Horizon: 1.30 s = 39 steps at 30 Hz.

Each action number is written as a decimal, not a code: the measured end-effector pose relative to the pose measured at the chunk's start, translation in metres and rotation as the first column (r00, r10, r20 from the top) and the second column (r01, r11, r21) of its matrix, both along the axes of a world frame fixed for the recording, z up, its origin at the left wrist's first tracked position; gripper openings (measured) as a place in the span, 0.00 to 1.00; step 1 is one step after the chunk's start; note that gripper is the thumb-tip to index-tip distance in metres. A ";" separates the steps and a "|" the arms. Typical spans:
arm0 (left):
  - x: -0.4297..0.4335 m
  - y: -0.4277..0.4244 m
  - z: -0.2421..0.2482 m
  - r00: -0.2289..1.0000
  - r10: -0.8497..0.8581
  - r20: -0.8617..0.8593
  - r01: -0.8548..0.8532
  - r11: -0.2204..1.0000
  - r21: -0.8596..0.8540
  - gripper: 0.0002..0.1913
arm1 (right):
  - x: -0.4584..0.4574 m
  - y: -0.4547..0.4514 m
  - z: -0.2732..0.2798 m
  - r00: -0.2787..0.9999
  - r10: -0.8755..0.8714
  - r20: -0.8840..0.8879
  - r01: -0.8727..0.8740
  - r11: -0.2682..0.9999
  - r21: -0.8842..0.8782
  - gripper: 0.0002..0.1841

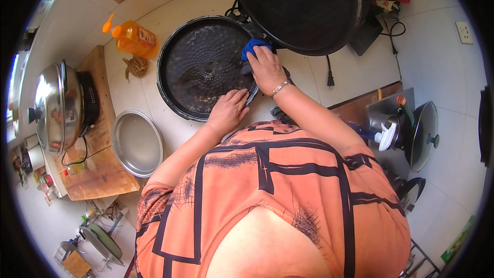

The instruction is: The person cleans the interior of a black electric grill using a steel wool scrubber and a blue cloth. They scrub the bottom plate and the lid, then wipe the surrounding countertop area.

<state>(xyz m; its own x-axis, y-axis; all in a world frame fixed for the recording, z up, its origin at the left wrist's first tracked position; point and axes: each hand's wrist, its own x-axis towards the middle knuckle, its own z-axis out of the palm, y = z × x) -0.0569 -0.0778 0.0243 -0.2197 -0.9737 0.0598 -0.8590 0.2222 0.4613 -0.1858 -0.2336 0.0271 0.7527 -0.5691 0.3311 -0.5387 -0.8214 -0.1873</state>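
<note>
A round black electric baking pan [200, 61] lies open on the counter, its dimpled plate worn and spotted with pale residue. Its round dark lid [297, 7] is swung up behind it on the right. In my right hand [268, 71] is a bunched blue cloth [254, 46], pressed at the plate's right edge near the hinge. My left hand [228, 110] rests flat over the front rim, fingers extended and no separate object in it. The palm's underside is hidden. A dark scouring pad [281, 115] lies partly under my right forearm.
An orange pump bottle [137, 39] and a brown scrubber [136, 66] are left of the pan. A metal basin [137, 143] sits nearer me, beside a wooden board [100, 173] bearing a lidded electric pot [58, 108]. A loose plug [330, 80] and a spray bottle [382, 137] are at right.
</note>
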 end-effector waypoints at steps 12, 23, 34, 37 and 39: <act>-0.002 0.004 -0.006 0.996 0.071 0.054 -0.066 0.994 -0.089 0.21 | 0.051 -0.033 0.003 0.997 -0.022 -0.071 0.023 1.000 0.008 0.21; 0.001 0.003 0.001 0.996 0.078 0.048 -0.071 0.989 -0.126 0.19 | -0.044 0.050 0.017 0.925 -0.261 0.277 -0.184 0.329 0.926 0.17; 0.002 -0.004 -0.002 0.995 -0.059 0.085 0.064 0.997 -0.051 0.25 | -0.013 0.007 -0.041 0.754 -0.508 0.417 0.243 0.805 0.541 0.25; 0.003 -0.004 -0.002 0.996 -0.045 0.071 0.046 0.999 -0.015 0.26 | -0.026 0.024 -0.032 0.869 -0.381 0.315 0.127 0.788 0.602 0.23; 0.003 -0.004 -0.001 0.998 -0.032 0.061 0.032 0.999 0.010 0.27 | -0.039 0.023 -0.028 0.896 -0.326 0.301 0.029 0.719 0.695 0.20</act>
